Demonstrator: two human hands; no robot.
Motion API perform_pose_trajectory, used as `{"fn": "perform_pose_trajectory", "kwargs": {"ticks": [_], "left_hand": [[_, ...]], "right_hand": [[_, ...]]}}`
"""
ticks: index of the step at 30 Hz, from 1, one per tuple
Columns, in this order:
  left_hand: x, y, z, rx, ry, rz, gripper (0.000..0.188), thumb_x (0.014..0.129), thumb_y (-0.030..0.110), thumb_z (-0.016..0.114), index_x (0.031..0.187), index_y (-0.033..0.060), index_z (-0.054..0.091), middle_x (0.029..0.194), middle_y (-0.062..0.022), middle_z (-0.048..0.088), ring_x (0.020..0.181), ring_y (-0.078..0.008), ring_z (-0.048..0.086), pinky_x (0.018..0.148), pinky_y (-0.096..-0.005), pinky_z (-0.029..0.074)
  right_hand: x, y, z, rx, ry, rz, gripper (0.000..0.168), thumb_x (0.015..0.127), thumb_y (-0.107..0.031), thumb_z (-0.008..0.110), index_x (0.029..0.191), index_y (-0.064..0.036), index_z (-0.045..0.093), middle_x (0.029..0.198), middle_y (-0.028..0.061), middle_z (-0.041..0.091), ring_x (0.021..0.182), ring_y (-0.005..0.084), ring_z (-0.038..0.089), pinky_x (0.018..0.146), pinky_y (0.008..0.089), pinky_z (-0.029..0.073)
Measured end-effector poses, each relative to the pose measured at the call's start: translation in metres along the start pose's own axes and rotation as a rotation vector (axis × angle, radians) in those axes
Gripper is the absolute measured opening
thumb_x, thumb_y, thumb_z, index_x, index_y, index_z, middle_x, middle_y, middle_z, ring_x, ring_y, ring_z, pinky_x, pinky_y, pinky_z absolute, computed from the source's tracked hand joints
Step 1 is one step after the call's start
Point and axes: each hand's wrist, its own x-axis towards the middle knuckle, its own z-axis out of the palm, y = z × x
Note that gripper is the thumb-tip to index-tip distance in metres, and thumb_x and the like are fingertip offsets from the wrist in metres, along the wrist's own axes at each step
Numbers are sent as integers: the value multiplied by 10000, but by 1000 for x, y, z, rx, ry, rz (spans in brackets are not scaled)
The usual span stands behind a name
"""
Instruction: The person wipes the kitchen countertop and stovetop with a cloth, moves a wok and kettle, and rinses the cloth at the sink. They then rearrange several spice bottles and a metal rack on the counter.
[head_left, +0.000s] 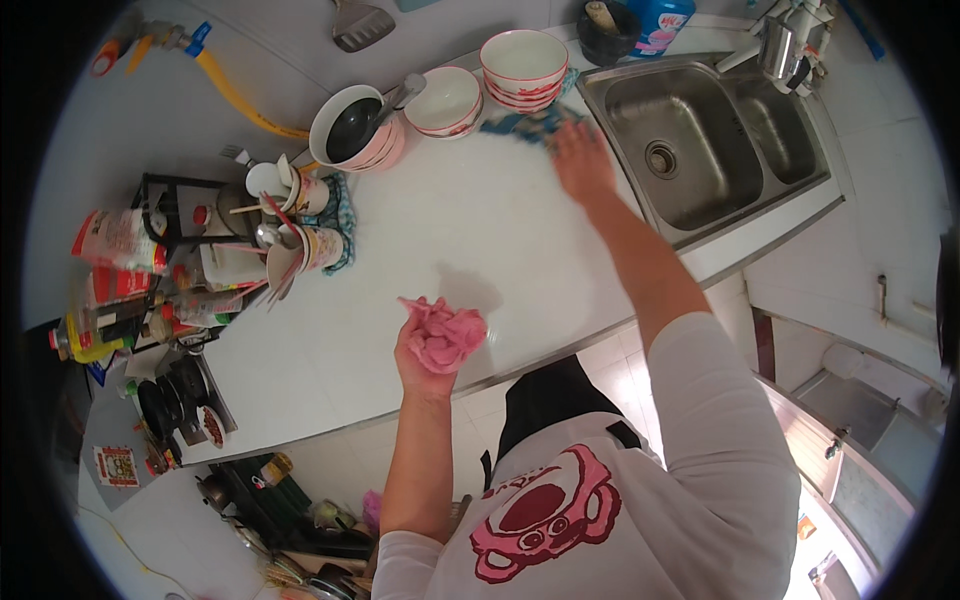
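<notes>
My left hand (426, 367) is raised over the front part of the white countertop (450, 210), holding a crumpled pink cloth (444, 334). Reaching to the back right, my right hand (583, 161) lies near the sink's left rim, its fingers at the edge of a blue patterned cloth (529, 126). That cloth is slightly blurred and lies just in front of a stack of red-rimmed white bowls (523, 60); whether the fingers grip it or only rest on it, I cannot tell. Left of that stack are more bowls (444, 101).
A double steel sink (679, 142) adjoins on the right. Pink bowls (358, 127) holding a dark ladle stand at the back left. Cups with utensils (319, 247) and a black rack of bottles (176, 240) line the left. A stone mortar (607, 37) stands behind the sink.
</notes>
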Motion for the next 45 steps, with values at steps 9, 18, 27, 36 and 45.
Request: {"fn": "perform_pose_trajectory", "kwargs": {"ticks": [9, 18, 27, 36, 45], "left_hand": [[80, -59, 100, 323, -352, -236, 304, 964, 293, 436, 1078, 35, 551, 945, -118, 618, 875, -307, 575, 829, -480, 473], [137, -95, 140, 504, 102, 171, 397, 960, 297, 495, 1258, 35, 519, 1242, -100, 596, 1185, -271, 527, 1070, -411, 345], [105, -135, 47, 1502, -236, 463, 502, 983, 403, 469, 1269, 2, 572, 1355, -161, 543, 1284, -280, 483, 1069, -339, 356], [64, -172, 3, 1937, -480, 869, 382, 969, 285, 493, 1221, 21, 606, 1352, -214, 518, 1291, -442, 425, 1044, -520, 368], [31, -277, 89, 2166, -1077, 1005, 423, 905, 233, 574, 1276, 32, 546, 1392, -152, 490, 1303, -366, 434, 1057, -545, 346]], "right_hand": [[-48, 23, 12, 164, 131, 46, 560, 962, -335, 461, 1422, -22, 392, 1534, 143, 290, 1410, 282, 282, 1159, 424, 220], [-249, 13, 10, 275, 69, 105, 527, 931, -247, 488, 1409, -37, 415, 1510, 180, 318, 1380, 341, 319, 1136, 450, 263], [-283, -150, -2, 837, 126, -483, 345, 849, -126, 531, 1176, -50, 609, 1305, 97, 560, 1266, 257, 486, 1041, 406, 404], [-311, 57, 43, 553, 445, -33, 300, 814, -78, 575, 1103, -49, 649, 1267, 94, 603, 1186, 300, 561, 1021, 450, 431], [-275, 276, 99, 420, 348, 370, 325, 871, -99, 566, 1193, -80, 605, 1350, 100, 546, 1273, 284, 488, 1063, 438, 391]]}}
